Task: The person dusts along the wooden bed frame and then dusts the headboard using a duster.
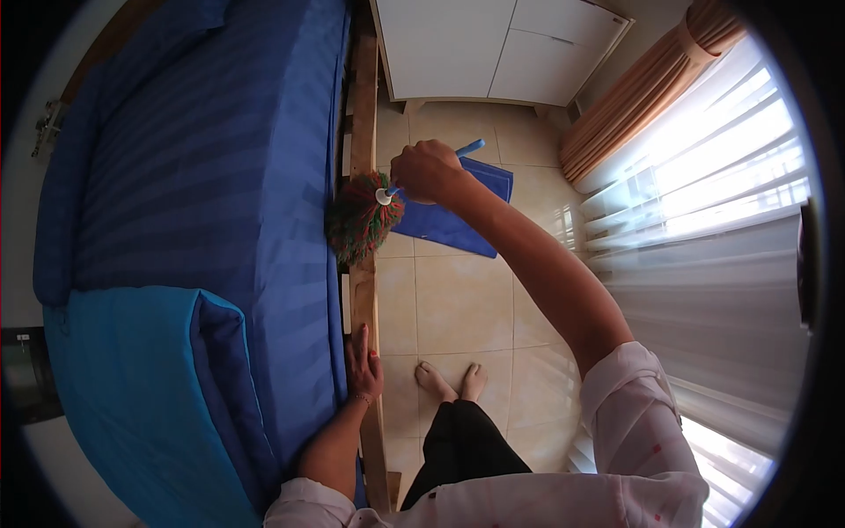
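My right hand (pixel 429 171) is closed around the blue handle of a duster (pixel 365 216), whose handle end sticks out beyond the fist. The duster's red and green fluffy head rests against the wooden bed rail (pixel 364 132), beside the blue mattress. Lower down, my left hand (pixel 364 365) lies on the same rail with its fingers stretched out, holding nothing. Striped blue sheeting (pixel 202 176) covers the bed to the left of both hands.
A folded turquoise blanket (pixel 132 370) lies on the bed. Under my right arm, a blue mat (pixel 466 224) is on the tiled floor (pixel 462 299). A white cabinet (pixel 449 48) stands ahead; an orange curtain (pixel 616 114) and sheer curtains hang at right.
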`<act>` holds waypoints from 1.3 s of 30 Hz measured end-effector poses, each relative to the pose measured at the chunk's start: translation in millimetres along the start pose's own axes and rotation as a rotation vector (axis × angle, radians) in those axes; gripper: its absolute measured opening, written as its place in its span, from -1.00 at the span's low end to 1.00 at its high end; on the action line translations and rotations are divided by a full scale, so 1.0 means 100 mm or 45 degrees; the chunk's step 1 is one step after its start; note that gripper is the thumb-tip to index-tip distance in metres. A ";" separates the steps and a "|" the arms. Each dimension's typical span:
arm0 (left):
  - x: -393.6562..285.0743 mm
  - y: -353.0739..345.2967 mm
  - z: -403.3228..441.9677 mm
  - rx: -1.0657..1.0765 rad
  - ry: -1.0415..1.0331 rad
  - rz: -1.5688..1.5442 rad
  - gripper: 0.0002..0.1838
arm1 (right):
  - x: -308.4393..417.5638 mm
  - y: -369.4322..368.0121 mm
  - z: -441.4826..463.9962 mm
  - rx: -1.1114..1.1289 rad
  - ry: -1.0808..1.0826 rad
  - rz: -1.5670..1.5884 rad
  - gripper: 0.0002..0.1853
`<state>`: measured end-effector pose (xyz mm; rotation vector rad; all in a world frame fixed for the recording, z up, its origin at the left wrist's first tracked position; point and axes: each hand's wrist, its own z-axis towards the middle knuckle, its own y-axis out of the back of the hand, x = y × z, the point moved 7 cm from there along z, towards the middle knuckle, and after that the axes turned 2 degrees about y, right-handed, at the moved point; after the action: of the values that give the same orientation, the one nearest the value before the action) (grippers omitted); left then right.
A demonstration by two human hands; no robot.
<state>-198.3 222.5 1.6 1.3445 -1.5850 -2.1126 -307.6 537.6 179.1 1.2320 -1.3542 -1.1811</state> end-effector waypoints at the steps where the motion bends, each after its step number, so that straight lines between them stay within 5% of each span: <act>1: 0.02 0.00 0.00 0.017 0.028 -0.066 -0.37 | 0.01 -0.01 -0.03 -0.042 -0.043 0.025 -0.91; 5: 0.07 -0.04 0.00 0.028 0.030 -0.145 -0.36 | 0.63 -0.07 -0.54 -0.316 -0.058 0.036 -0.90; 9: 0.11 -0.07 -0.05 0.033 0.078 -0.128 -0.38 | 1.36 -0.19 -1.15 -0.150 -0.032 0.202 -0.94; 14: -0.03 0.04 -0.01 0.047 0.103 -0.103 -0.37 | 0.97 -0.05 -1.00 -0.128 0.164 0.286 -0.92; 16: -0.03 0.04 0.02 0.036 0.056 -0.126 -0.37 | 0.45 -0.22 -0.63 0.175 0.022 0.158 -0.87; 22: -0.01 0.03 0.01 0.029 0.055 -0.138 -0.38 | -0.22 -0.12 -0.49 -0.005 -0.152 0.337 -0.81; 29: 0.10 -0.03 -0.02 0.053 -0.028 -0.093 -0.36 | 0.57 -0.98 -1.59 -0.141 -0.434 0.682 -0.69; 33: 0.23 -0.04 -0.11 -0.036 0.197 -0.108 -0.36 | 1.19 -1.39 -2.66 0.125 -0.387 0.921 -0.61; 39: 0.55 -0.36 -0.33 0.165 0.336 -0.031 -0.24 | 0.65 -1.50 -2.50 0.099 -0.344 0.799 -0.62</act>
<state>-192.4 182.0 -59.2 1.6142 -1.6230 -1.7811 -48.3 451.4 59.4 0.6221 -1.8265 -0.8620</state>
